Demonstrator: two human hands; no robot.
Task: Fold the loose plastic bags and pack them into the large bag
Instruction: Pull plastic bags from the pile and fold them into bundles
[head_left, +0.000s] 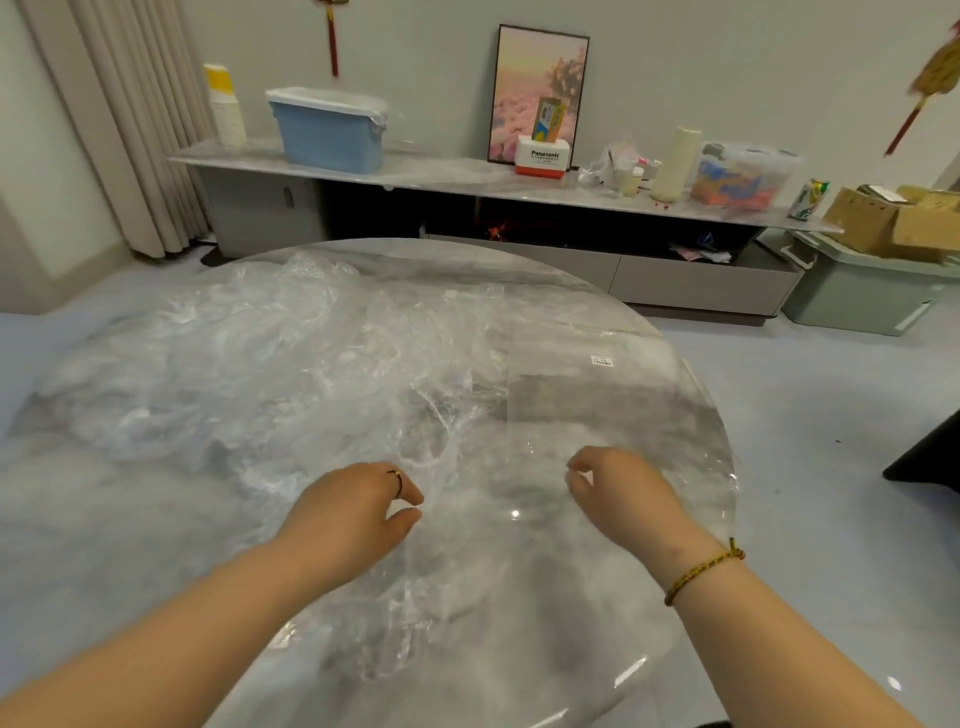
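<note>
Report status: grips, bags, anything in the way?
Left grip, right grip: fingers curled at the near clear bag, hold unclear. Bag heap beyond, unfolded. Labelled bag flat, far right. Nothing in the way.

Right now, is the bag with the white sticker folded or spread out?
Spread out: the bag lies flat and smooth on the table.

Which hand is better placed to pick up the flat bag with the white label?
Likely the right hand: it is nearest the flat labelled bag; the left hand sits by the crumpled pile.
</note>
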